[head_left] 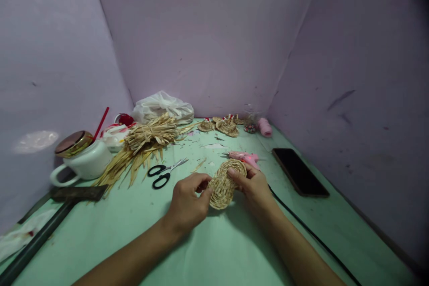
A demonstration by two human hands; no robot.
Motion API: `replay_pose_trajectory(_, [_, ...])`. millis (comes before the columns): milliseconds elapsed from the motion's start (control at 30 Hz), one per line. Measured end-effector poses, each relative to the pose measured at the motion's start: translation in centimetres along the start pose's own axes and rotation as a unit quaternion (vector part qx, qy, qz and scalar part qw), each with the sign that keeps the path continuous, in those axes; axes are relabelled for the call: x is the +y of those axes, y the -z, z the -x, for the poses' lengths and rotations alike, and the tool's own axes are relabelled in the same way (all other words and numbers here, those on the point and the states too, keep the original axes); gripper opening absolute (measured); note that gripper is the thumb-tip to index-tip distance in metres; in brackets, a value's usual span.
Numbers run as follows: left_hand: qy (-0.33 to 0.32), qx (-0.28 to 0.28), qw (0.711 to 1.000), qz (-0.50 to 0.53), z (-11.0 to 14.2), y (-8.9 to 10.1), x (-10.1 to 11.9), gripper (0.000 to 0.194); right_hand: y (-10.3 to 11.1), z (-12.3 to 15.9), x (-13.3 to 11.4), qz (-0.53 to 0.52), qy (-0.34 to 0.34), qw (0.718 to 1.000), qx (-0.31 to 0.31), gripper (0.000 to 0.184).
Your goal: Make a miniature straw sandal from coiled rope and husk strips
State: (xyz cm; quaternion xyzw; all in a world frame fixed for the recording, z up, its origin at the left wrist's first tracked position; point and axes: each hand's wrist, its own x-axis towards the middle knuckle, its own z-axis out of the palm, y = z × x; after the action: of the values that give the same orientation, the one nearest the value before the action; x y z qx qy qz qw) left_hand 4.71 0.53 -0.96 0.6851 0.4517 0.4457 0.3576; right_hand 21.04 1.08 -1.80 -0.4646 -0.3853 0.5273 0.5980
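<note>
Between my hands is a woven straw piece [224, 187], made of coiled braid in two joined rounds like a figure eight, held above the table. My left hand [191, 199] pinches its lower left edge between thumb and fingers. On the upper right side, my right hand [253, 183] grips it with the thumb on top; the other fingers are partly hidden behind. Just beyond lies a pink glue gun [244, 157], its black cord running toward me on the right. Black-handled scissors [166, 173] rest with blades apart, to the left of my hands.
A bundle of dry straw [150, 136], a white mug [89, 161] and a dark-handled hammer-like tool [78, 193] are at left. Further back sit a plastic bag [164, 106], small straw pieces [228, 126] and a pink thread spool [265, 128]. A phone [299, 172] lies right.
</note>
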Motion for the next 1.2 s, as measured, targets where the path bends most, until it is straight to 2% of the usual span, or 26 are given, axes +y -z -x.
replay_pose_trajectory(133, [0.056, -0.01, 0.998, 0.026, -0.2, -0.2, -0.6, 0.01, -0.2, 0.1, 0.6, 0.049, 0.005, 0.999, -0.01, 0.026])
replay_pose_trajectory(233, [0.062, -0.033, 0.997, 0.02, -0.6, 0.2, -0.9, 0.011, 0.0, 0.0, 1.1, 0.147, 0.009, 0.989, 0.008, 0.027])
replay_pose_trajectory(333, [0.097, -0.097, 0.991, -0.006, -1.4, 0.9, -1.4, 0.013, 0.1, 0.0, 1.4, 0.279, 0.083, 0.955, 0.05, 0.033])
replay_pose_trajectory(400, [0.142, -0.167, 0.976, -0.017, -2.1, 1.5, -1.8, 0.014, 0.1, 0.2, 1.5, 0.331, 0.11, 0.937, 0.02, 0.029])
replay_pose_trajectory(467, [0.152, -0.219, 0.963, -0.051, -2.5, 1.9, -2.1, 0.015, -0.1, 0.6, 1.4, 0.376, 0.098, 0.921, -0.036, 0.023])
replay_pose_trajectory(533, [0.12, -0.236, 0.956, -0.124, -2.4, 2.2, -1.9, 0.019, -0.4, 1.0, 1.1, 0.451, 0.09, 0.885, -0.07, 0.019])
replay_pose_trajectory(600, [0.076, -0.233, 0.945, -0.217, -1.9, 2.3, -1.2, 0.029, -0.6, 1.3, 0.8, 0.522, 0.089, 0.844, -0.078, 0.016])
replay_pose_trajectory(667, [0.048, -0.244, 0.922, -0.295, -1.2, 2.5, -0.2, 0.045, -0.7, 1.5, 0.6, 0.558, 0.081, 0.822, -0.078, 0.015])
replay_pose_trajectory(800, [0.022, -0.228, 0.888, -0.399, -0.3, 2.6, 1.4, 0.061, -0.6, 1.4, 0.4, 0.569, 0.077, 0.813, -0.094, 0.018])
replay_pose_trajectory(933, [-0.018, -0.204, 0.877, -0.434, -0.3, 2.5, 1.5, 0.073, -0.5, 1.4, 0.4, 0.575, 0.089, 0.806, -0.108, 0.019])
replay_pose_trajectory(1100, [-0.046, -0.25, 0.886, -0.387, -0.2, 2.0, 0.9, 0.056, -0.2, 1.2, 0.1, 0.562, 0.075, 0.815, -0.121, 0.021])
replay_pose_trajectory(1200, [-0.046, -0.25, 0.889, -0.38, -0.2, 1.8, 0.6, 0.059, 0.1, 1.0, 0.0, 0.589, 0.071, 0.798, -0.11, 0.023])
